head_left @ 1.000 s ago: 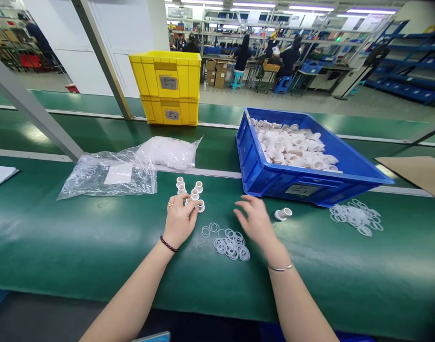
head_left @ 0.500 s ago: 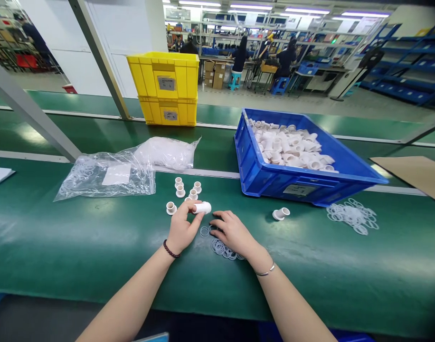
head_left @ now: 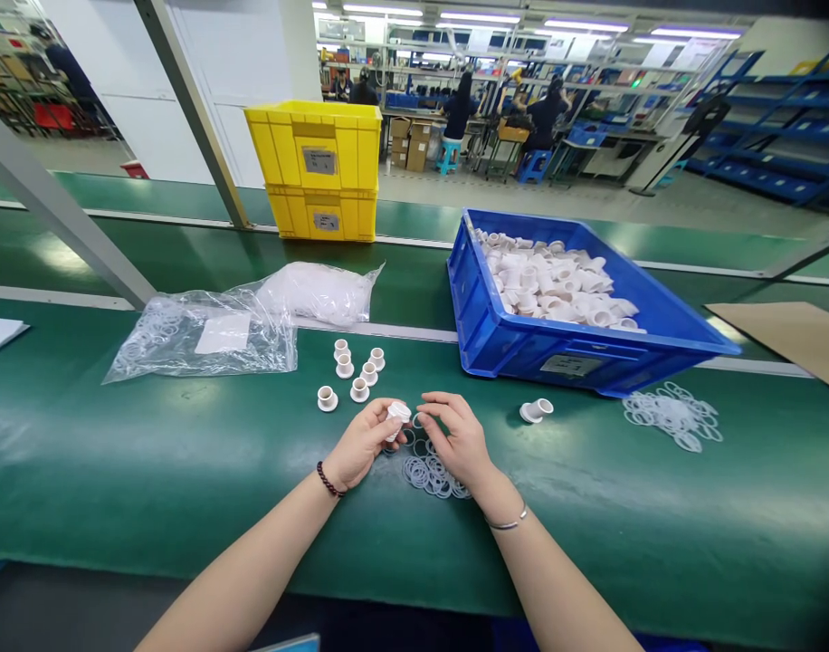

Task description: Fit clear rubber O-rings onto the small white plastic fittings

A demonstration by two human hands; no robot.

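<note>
My left hand (head_left: 361, 444) is closed round a white plastic fitting (head_left: 396, 415), lifted a little above the green belt (head_left: 184, 471). My right hand (head_left: 455, 439) pinches a clear rubber ring right next to the fitting's open end. Under both hands lies a heap of clear rings (head_left: 432, 473). Several white fittings (head_left: 352, 369) stand upright just beyond my left hand. One more fitting (head_left: 537, 410) lies on its side to the right.
A blue bin (head_left: 577, 349) full of white fittings stands at the right rear. A second heap of rings (head_left: 672, 415) lies beside it. Plastic bags of rings (head_left: 211, 330) lie to the left. Yellow crates (head_left: 316, 167) stand behind. Cardboard (head_left: 787, 330) lies far right. People work far off.
My left hand picked a fitting from the group and lifted it toward me. My right hand came left to the ring heap, took a ring and met the fitting.
</note>
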